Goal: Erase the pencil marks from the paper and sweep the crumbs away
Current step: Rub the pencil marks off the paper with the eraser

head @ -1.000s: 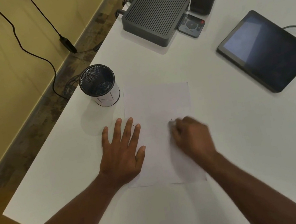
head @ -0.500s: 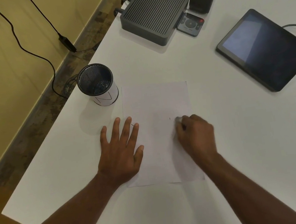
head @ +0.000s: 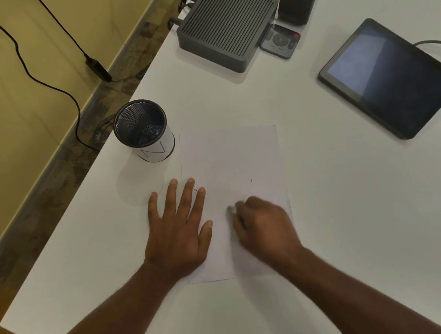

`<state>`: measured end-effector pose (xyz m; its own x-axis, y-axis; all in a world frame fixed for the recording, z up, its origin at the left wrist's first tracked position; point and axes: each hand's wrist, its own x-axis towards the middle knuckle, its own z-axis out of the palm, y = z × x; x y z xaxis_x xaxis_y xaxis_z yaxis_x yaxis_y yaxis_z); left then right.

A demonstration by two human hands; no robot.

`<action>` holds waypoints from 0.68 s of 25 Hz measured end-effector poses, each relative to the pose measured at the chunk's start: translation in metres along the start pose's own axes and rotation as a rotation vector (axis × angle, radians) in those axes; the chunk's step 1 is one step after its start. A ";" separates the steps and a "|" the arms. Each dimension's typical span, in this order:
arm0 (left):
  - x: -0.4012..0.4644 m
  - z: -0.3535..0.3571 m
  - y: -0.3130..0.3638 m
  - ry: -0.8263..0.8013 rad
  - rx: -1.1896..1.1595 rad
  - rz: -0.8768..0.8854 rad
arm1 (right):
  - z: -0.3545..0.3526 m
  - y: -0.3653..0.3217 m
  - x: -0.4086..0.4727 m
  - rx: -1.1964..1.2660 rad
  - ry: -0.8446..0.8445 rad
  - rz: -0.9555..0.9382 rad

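White paper [head: 231,159] on a white table [head: 320,209], so it's kinda hard to see the sheet's edges, but it lies portrait-wise right in front of the person, just beside a black mesh pen cup [head: 142,129] at its far left corner. The left hand [head: 177,230] is spread flat, fingers straight and splayed, with the palm on the table and the index and middle fingertips and thumb over the sheet's left edge. My read is it's there purely as a clamp, so the sheet doesn't skate or crumple while it gets rubbed. The right hand [head: 265,226] is curled up with the fingers bunched round a small pale thing at the tips, which I'd guess is the eraser [head: 232,208]; it's blurry, so I can't say much about its shape, but it's pressed to the paper around the lower middle. Two tiny pencil marks are visible: a short stroke [head: 196,190] right by the left index fingertip and a little tick [head: 251,180] further right, both beyond where the eraser sits. So I'd say the erasing isn't finished, and the sweeping hasn't come up yet; I can't make out any crumbs at this resolution. The stroke by the left fingers looks awkward, since the holding hand would probably have to shift to get at it. The tablet [head: 392,78], grey ribbed box [head: 226,23] and small remote [head: 280,41] are well apart at the far side, out of the way.
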<state>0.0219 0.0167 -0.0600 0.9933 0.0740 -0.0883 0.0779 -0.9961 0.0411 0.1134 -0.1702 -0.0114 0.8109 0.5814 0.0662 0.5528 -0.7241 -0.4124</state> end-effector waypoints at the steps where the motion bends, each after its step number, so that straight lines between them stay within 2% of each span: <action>1: 0.000 0.000 0.000 0.003 -0.003 0.000 | -0.006 0.013 0.010 -0.007 -0.012 0.065; 3: 0.000 0.000 0.002 0.006 -0.010 -0.004 | -0.021 0.043 0.033 -0.067 0.126 0.280; 4: 0.001 -0.001 0.002 0.005 -0.012 -0.007 | -0.024 0.047 0.037 -0.075 0.157 0.326; 6: 0.002 -0.001 0.000 -0.002 -0.017 -0.008 | -0.018 0.025 0.030 -0.048 0.076 0.268; 8: 0.002 -0.001 0.000 -0.009 -0.010 -0.005 | -0.005 0.003 0.009 -0.001 0.010 0.071; 9: 0.001 -0.001 0.001 -0.011 -0.006 -0.006 | -0.008 0.007 0.010 0.020 -0.019 0.055; 10: 0.001 -0.002 0.001 -0.012 -0.005 -0.009 | -0.012 0.020 0.020 0.005 -0.024 0.119; 12: 0.001 -0.002 0.001 -0.014 -0.007 -0.016 | -0.022 0.042 0.039 -0.048 0.111 0.280; 13: 0.001 -0.002 0.001 -0.015 -0.009 -0.016 | -0.022 0.041 0.042 -0.065 0.133 0.296; 17: 0.002 -0.001 0.000 -0.016 -0.010 -0.005 | -0.003 0.006 0.016 -0.014 0.013 0.057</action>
<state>0.0238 0.0165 -0.0593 0.9914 0.0785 -0.1045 0.0841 -0.9952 0.0508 0.1301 -0.1668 -0.0097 0.8432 0.5348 0.0547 0.5087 -0.7609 -0.4029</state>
